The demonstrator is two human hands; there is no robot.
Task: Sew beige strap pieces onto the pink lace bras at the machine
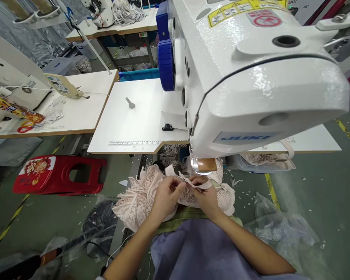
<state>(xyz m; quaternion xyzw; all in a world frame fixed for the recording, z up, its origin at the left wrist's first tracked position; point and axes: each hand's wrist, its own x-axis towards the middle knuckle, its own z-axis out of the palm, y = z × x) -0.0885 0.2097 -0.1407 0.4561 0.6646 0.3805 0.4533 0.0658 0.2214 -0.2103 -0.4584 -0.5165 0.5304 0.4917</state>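
Observation:
Just below the needle end of a white sewing machine (268,105), my two hands pinch a pale pink fabric strip (204,184). My left hand (167,192) has its thumb and fingers pressed together on the strip's left part. Fingers curled, my right hand (205,197) grips the strip a little further right. Pale pink lace (189,196) hangs under the strip between the hands. More lace pieces lie bunched in a pile (141,196) beside my left hand, over my lap. Part of the strip is hidden behind my fingers.
The white machine table (134,124) bears a small grey tool (130,103) and a printed ruler. A red plastic stool (61,175) stands at the left. At the right, a clear bin (265,165) holds lace, and plastic bags (286,229) lie on the floor.

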